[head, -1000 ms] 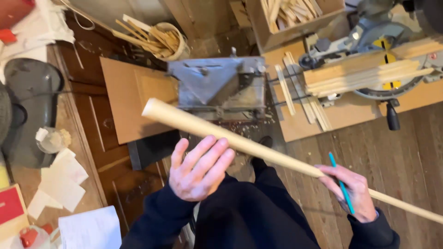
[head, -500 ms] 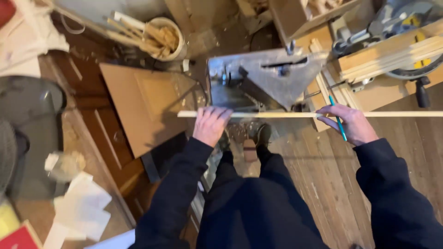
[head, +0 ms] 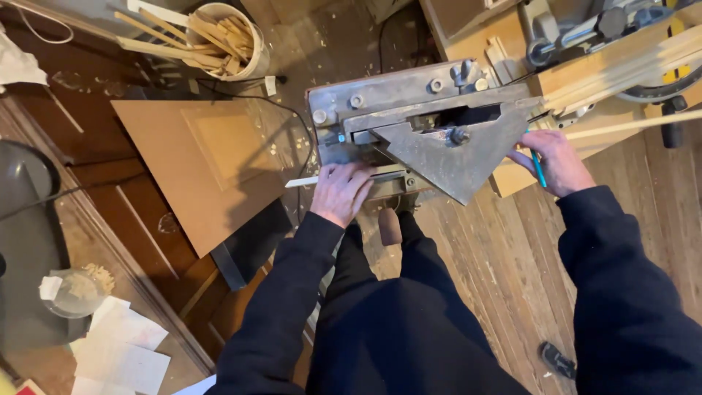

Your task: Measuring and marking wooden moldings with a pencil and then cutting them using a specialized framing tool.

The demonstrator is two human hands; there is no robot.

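A long pale wooden strip (head: 629,126) lies across a grey metal cutting machine (head: 424,121) with a triangular guard. Its left end (head: 301,182) sticks out past the machine. My left hand (head: 340,192) presses flat on the strip at the machine's front left. My right hand (head: 552,161) grips the strip to the right of the guard and also holds a teal pencil (head: 539,170) between its fingers. Most of the strip's middle is hidden under the guard.
A brown board (head: 197,161) lies on the floor to the left. A white bucket (head: 227,36) of wood offcuts stands at the back. A mitre saw (head: 621,51) with stacked strips sits at the far right. Papers (head: 121,351) lie at the lower left.
The strip has gone from held up in the air to lying in the machine under the guard. Both hands have moved forward with it, and my view has shifted closer.
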